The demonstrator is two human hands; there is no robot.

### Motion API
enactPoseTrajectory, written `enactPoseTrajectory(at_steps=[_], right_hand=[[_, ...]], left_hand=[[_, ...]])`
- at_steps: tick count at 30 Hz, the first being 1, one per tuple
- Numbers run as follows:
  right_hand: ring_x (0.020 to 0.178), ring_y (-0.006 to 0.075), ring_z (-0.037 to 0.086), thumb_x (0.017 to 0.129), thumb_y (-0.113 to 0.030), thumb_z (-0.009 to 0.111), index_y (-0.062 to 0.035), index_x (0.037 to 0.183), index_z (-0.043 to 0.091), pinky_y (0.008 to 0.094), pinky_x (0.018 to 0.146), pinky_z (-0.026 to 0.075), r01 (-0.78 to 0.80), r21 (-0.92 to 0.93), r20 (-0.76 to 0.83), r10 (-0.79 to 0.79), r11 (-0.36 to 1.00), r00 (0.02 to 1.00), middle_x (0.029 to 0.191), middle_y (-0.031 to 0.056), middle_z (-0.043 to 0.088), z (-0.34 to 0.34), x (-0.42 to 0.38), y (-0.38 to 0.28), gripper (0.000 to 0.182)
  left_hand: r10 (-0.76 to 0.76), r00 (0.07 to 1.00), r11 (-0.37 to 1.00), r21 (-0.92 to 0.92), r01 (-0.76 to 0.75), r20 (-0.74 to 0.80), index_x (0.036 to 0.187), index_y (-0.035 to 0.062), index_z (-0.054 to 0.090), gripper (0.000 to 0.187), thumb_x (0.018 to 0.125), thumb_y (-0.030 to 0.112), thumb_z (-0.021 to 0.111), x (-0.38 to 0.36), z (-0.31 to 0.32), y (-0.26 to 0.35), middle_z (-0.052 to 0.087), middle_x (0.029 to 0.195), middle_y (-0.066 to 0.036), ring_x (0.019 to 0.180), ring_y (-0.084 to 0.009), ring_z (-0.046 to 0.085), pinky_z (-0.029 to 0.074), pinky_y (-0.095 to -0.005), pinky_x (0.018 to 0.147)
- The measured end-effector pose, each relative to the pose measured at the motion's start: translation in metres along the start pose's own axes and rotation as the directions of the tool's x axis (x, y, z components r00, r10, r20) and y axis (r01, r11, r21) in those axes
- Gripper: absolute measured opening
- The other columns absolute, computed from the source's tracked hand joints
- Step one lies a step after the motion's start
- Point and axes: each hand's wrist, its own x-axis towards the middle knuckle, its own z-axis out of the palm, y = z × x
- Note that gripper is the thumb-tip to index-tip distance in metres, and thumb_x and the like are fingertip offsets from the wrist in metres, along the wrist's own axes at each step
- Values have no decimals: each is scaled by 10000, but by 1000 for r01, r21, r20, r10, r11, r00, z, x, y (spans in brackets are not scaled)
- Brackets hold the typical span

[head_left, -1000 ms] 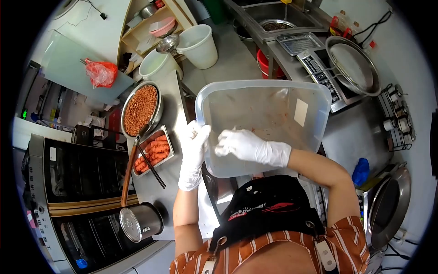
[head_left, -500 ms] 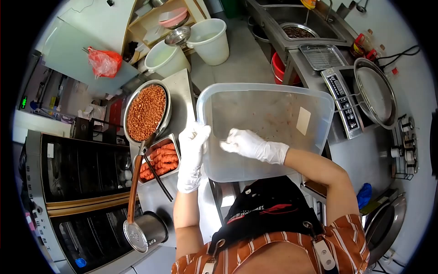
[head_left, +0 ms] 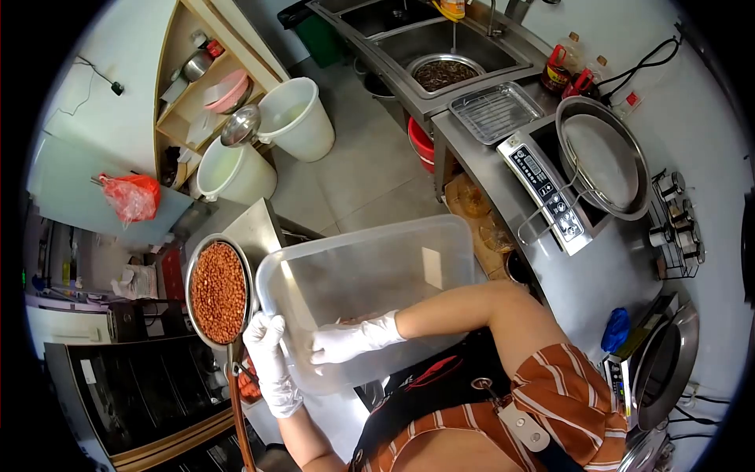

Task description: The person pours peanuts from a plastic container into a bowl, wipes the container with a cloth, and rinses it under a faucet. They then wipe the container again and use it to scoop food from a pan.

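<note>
A: What changed?

B: View swung; the clear plastic bin (head_left: 370, 275) now sits lower in frame, beside the bowl of peanuts (head_left: 218, 292), with the sink (head_left: 409, 39) showing up top. It was higher a second ago.

A: Grip?

B: Left hand (head_left: 271, 358), gloved, closed on the bin's near-left rim. Right hand (head_left: 346, 342), gloved, is inside the bin, fingers loosely curled on the bottom; can't tell if it holds anything.

A: Meaning?

B: Likely still clearing residue out; bin held up off the surface (head_left: 255, 228).
</note>
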Motion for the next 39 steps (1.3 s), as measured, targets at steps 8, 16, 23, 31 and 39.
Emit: enactPoseTrajectory(at_steps=[8,16,23,31,39], right_hand=[[795,391,578,731,-175,541,12,766,619,439,711,460,103,-293,58,-90,951,994,839,198,611,-99,59,74,205],[595,271,608,836,-197,523,14,682,588,382,593,475,10,-51,-307,-26,999,951,657,139,615,-217,99,56,269],[752,313,574,852,-196,492,-40,798,595,379,790,439,-165,-407,-146,114,899,983,843,172,590,-279,127,131,194],[754,341,573,815,-101,500,-26,827,553,372,647,456,-19,98,-412,58,995,909,830,154,579,-389,268,112,93],[787,281,581,771,-53,534,-54,802,565,374,668,438,-19,-734,-83,-61,679,995,812,105,568,-505,248,233,44]], left_hand=[[125,983,988,106,-111,-137,629,114,462,263,830,72,626,87,32,32,432,587,85,509,-19,325,249,-173,478],[126,990,992,26,-124,-56,624,117,468,279,817,81,667,163,63,47,450,587,99,505,4,329,249,-174,462],[147,989,989,-18,-146,23,626,98,471,274,807,42,669,260,80,52,455,588,82,522,-7,337,284,-177,483],[165,955,985,14,-173,246,672,57,540,191,797,56,684,411,105,77,528,625,53,554,-23,422,372,-189,528],[126,966,991,5,-131,227,640,94,512,238,813,70,673,542,115,65,473,600,90,535,-1,358,306,-181,492]])
